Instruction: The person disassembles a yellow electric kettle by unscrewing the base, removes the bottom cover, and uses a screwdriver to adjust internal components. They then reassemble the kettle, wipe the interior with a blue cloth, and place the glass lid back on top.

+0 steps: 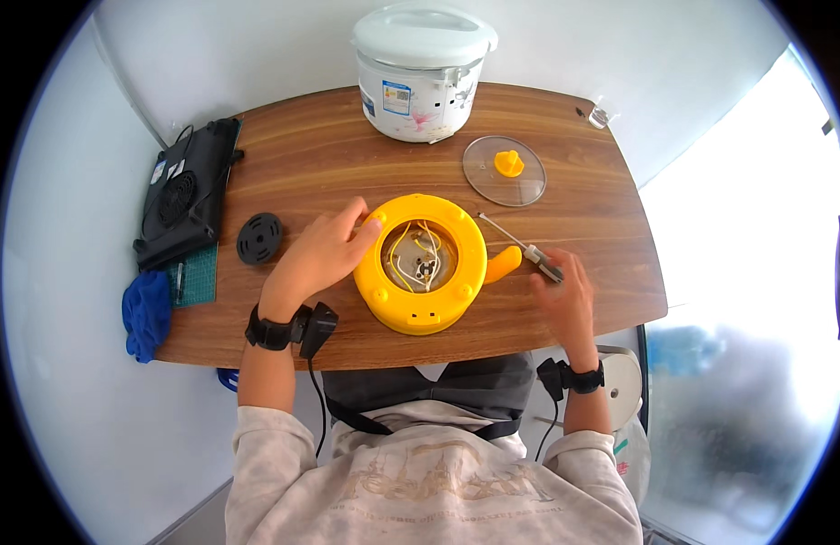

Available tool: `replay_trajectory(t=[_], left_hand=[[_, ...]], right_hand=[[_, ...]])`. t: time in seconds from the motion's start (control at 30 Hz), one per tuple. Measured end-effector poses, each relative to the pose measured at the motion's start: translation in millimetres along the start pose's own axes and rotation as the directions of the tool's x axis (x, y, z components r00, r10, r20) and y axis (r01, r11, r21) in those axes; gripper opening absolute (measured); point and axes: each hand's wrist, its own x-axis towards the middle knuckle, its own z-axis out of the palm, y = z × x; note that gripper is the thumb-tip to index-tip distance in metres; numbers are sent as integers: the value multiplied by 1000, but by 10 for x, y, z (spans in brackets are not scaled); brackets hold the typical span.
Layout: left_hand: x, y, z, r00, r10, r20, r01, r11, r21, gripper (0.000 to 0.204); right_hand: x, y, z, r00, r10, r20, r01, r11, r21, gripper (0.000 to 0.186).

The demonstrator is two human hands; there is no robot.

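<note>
Our one upturned yellow electric pot (420,305), mid-table, could slip and let its exposed wires (434,250) snag if our left hand (325,250), loosely open at its rim, steadies it poorly, while our right hand (567,291) closes around one screwdriver (534,253), one glass lid (504,173) and one rice cooker (420,82) beyond.

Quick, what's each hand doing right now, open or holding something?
Left hand: open, against the yellow pot.
Right hand: closed on the screwdriver by its handle.
</note>
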Motion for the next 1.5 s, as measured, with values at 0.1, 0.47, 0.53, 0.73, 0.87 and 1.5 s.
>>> replay_trajectory(t=[0.1,0.47,0.53,0.73,0.87,1.5], left_hand=[[-109,68,25,999,-36,-29,35,998,-61,44],[-438,-29,166,994,-60,-94,45,987,-153,44],[-465,-108,217,992,-49,-113,29,984,-174,45],[-477,-455,226,982,-124,-144,74,948,-311,41],[-524,-943,-45,901,-66,-429,59,998,-28,41],[-230,-1654,-193,870,-189,-456,237,970,51,91]], right_hand=[[-43,-159,119,986,13,169,-46,979,197,57],[71,-381,375,959,-25,282,-84,925,370,76],[94,-417,396,955,-19,294,-102,916,389,75],[95,-368,383,955,-8,297,-111,917,382,74],[26,-417,282,946,30,321,-151,920,361,74],[-231,-346,43,966,89,241,-168,928,333,71]])
